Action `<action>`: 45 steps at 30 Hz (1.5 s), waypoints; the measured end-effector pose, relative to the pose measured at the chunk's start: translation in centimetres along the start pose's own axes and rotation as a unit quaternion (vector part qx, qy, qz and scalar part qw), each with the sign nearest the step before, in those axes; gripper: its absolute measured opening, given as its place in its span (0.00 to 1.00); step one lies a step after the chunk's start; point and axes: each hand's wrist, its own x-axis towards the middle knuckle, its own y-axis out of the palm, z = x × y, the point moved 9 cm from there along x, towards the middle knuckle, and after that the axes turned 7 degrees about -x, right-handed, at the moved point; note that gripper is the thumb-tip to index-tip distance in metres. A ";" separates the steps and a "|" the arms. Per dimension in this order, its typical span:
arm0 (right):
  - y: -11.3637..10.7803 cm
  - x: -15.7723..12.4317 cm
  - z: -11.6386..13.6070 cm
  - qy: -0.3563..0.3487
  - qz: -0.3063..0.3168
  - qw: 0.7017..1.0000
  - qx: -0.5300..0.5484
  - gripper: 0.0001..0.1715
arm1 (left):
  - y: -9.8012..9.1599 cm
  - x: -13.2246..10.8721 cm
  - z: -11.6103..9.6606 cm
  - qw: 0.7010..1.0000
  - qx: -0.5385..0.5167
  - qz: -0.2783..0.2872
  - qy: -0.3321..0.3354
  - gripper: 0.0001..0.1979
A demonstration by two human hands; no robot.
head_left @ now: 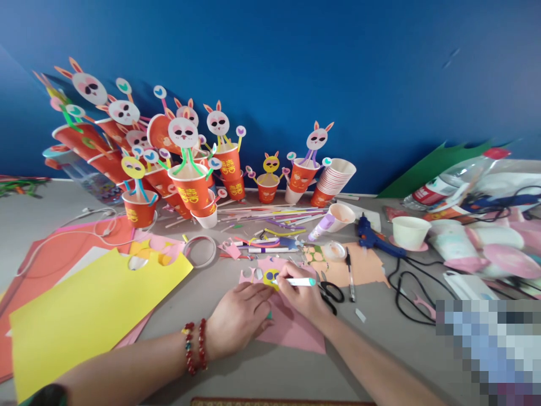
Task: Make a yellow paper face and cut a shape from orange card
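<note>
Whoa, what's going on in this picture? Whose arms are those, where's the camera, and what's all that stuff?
There's no robot here, just a person's two bare hands. The camera sits on the person's head, so this one view looks forward and down. The right hand holds a white marker, its tip at a small yellow disc with two dark spots. The left hand lies at the disc's edge, partly over pink paper. Also on the grey table are a yellow sheet, a blue glue gun and, at the back, red cups, many with rabbit faces.
</note>
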 end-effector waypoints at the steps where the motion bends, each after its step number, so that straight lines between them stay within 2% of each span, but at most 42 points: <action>1: 0.0 0.0 0.0 0.000 -0.001 1.000 -0.003 0.13 | 0.0 0.0 0.0 1.000 0.000 -0.001 -0.001 0.09; 45: -0.3 0.1 0.3 0.005 -0.009 1.000 -0.002 0.14 | 0.0 0.0 0.0 1.000 -0.009 0.006 -0.004 0.09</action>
